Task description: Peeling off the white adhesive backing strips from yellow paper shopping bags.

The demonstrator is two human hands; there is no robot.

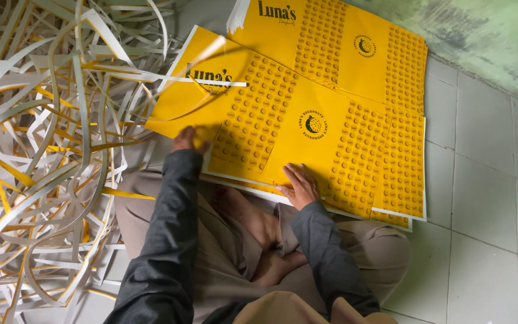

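Observation:
A large yellow printed cardboard sheet (307, 138) lies on top of a stack of like sheets on the floor in front of my crossed legs. My left hand (187, 139) grips the sheet's near left edge, fingers curled around it. My right hand (300, 186) rests flat on the sheet's near edge, fingers spread and pressing down. A second yellow sheet (343, 42) lies farther away, partly under the first. Both arms wear dark grey sleeves.
A big tangled heap of white and yellow paper strips (49, 150) fills the left side. White floor tiles (487, 198) lie to the right. A worn greenish wall (487, 36) runs along the top right.

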